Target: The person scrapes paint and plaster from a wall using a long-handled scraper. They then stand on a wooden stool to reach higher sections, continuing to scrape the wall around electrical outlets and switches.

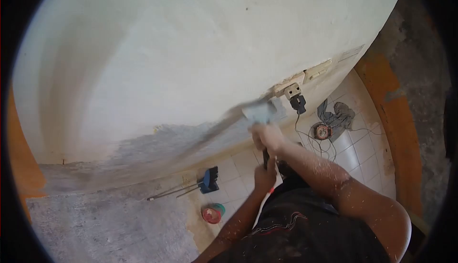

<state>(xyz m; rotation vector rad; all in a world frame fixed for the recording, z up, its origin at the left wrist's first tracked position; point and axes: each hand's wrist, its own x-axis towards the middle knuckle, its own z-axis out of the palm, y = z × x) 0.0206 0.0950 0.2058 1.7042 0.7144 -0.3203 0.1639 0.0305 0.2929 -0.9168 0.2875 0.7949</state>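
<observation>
My right hand is closed near the head of a scraper, its wide pale blade blurred against the wall. Lower down, my left hand grips the dark handle end of the same tool. Behind the blade runs a rough grey strip of wall where the pale paint is gone. Just right of the blade, a socket with a black plug is fixed to the wall. Pale flecks cover my right forearm.
A cable runs from the plug to a round reel beside a grey cloth on the tiles. To the lower left are a blue dustpan, a long stick, and red and green containers. Orange-painted wall edges stand at the right.
</observation>
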